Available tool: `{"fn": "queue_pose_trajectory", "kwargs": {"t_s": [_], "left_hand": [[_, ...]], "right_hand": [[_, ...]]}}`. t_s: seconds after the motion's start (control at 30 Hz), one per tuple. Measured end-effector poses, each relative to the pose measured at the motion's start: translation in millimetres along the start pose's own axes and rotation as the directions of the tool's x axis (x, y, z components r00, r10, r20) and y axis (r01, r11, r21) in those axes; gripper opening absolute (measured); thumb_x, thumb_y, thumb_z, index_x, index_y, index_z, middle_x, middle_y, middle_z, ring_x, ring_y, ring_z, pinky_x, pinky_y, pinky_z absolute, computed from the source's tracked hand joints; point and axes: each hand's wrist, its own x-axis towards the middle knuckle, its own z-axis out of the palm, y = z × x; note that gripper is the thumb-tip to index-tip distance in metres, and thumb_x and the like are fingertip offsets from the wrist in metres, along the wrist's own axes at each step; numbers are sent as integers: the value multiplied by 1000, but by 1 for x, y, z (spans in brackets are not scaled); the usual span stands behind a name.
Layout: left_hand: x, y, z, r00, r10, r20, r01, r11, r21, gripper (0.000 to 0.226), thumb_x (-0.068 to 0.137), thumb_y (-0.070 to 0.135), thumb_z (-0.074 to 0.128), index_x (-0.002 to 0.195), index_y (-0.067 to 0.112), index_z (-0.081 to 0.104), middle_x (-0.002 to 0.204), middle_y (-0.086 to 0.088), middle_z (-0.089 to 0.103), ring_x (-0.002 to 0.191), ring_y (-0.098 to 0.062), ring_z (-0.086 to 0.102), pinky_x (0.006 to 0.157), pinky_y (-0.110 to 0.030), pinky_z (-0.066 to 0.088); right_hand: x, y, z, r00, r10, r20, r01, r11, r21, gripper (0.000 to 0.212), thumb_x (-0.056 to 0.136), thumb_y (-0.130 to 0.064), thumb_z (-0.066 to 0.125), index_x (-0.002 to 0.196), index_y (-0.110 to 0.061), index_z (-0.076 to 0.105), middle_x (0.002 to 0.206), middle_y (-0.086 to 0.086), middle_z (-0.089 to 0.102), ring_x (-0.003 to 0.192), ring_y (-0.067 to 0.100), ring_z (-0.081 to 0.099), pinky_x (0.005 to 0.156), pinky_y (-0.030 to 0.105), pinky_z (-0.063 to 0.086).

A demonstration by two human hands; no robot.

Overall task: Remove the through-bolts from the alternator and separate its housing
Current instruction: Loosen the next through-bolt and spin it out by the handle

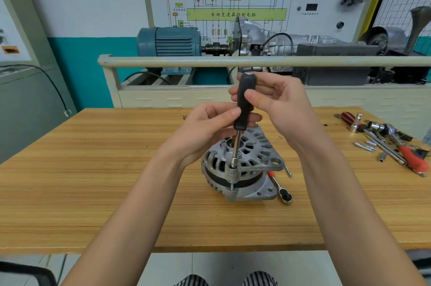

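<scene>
Your view is bright and evenly lit, seemingly from overhead room light. Around where your right hand (pixel 277 101) and left hand (pixel 210 127) pinch the nut driver (pixel 243 106), detail stays fairly crisp. Just below that grip, the alternator (pixel 242 169) casts only a faint shadow on the wooden table (pixel 93 180). Far from the grip, the rail (pixel 256 61) bows with wide-angle distortion, and corners soften noticeably.

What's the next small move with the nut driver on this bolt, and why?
Probably keep twisting the nut driver to back out the through-bolt. Its socket sits on the bolt head at the alternator rim, the right hand grips the upper handle, the left hand pinches it lower down, and the housing halves look unseparated.
</scene>
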Motion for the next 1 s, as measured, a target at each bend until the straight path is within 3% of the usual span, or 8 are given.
{"fn": "queue_pose_trajectory", "kwargs": {"t_s": [0.1,0.23,0.43,0.57,0.67,0.77,0.9,1.0], "left_hand": [[2,-4,-2,1000,14,-6,-14,997,-70,27,82,10,60,106,2,67,94,-10,75,91,-20,71,85,-29,54],[3,-8,1,982,73,-174,-81,996,-39,27,65,10,74,92,8,73,84,-9,76,80,-18,73,73,-25,56],[2,-9,11,922,201,-330,-144,972,187,30,51,16,82,78,14,70,71,5,73,69,-7,67,69,-19,55],[-1,-4,9,959,160,-233,-113,973,201,33,63,16,77,94,5,70,83,-2,74,79,-12,68,75,-21,54],[-4,2,2,995,40,-87,-38,999,23,32,75,13,67,105,1,68,93,-11,74,92,-21,69,89,-32,55],[-4,1,1,1000,17,-24,-19,999,-43,32,78,8,62,107,-3,66,95,-13,74,92,-23,70,92,-36,54],[-3,-2,3,994,58,-96,-59,998,-14,31,69,7,68,99,0,69,85,-8,75,83,-19,72,78,-26,55],[-1,-2,7,969,91,-230,-79,995,61,32,58,11,76,89,2,71,77,-6,75,74,-17,71,70,-24,56]], "right_hand": [[-1,0,-3,998,5,59,-4,1000,-12,30,94,8,49,120,-3,59,99,3,72,93,14,71,79,25,57],[-2,-2,-4,995,-19,102,25,998,-61,26,95,0,53,115,-13,61,106,-2,71,103,9,67,91,24,52],[-2,2,10,983,-125,-137,111,988,-105,30,70,-12,83,96,-20,69,81,-13,70,74,0,67,66,14,51],[-2,3,10,988,-138,-70,132,988,-84,32,78,-3,76,102,-22,67,89,-13,71,86,1,69,75,14,51],[-2,3,7,993,-121,-12,120,989,-82,29,84,2,67,106,-18,65,95,-4,72,96,10,69,85,25,54],[-4,3,6,995,-70,67,69,998,12,30,90,8,56,107,-16,63,92,-5,72,93,7,69,75,21,55],[-5,-2,4,991,-27,130,24,999,23,27,92,4,55,115,-8,62,97,-5,72,94,5,69,73,18,54],[-5,-6,7,997,-79,23,79,997,-10,24,82,-8,73,103,-19,68,90,-14,73,88,1,69,74,14,52]]}}
